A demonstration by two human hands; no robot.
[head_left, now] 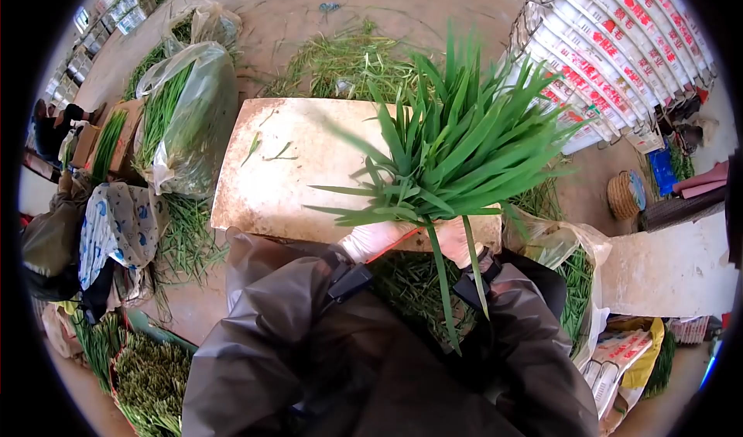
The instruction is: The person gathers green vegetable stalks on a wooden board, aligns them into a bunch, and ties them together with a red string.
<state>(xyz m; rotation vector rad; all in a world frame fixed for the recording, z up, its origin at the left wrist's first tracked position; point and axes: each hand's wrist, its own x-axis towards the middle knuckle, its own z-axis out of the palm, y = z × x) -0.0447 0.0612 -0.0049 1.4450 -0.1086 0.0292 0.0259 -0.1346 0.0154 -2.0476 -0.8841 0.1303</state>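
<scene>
A big bunch of long, flat green leaves, like chives [464, 147], fans out over the right part of a worn white board [286, 181]. My left hand [375, 241], in a white glove or wrap with a red strip by it, is closed round the near end of the bunch. Beside it, my right hand [457, 242] also grips the bunch at its base. The leaves hide most of my fingers. Two long leaves hang down past my right wrist towards my lap. A few loose leaf bits [282, 152] lie on the board's left half.
Clear plastic bags of green stems [193, 127] stand at left. Cut leaves [348, 61] litter the floor beyond the board. White cartons with red print [619, 42] are stacked at right, near a wicker basket [623, 195]. Bundled stems [151, 375] lie at lower left. A person [58, 127] sits far left.
</scene>
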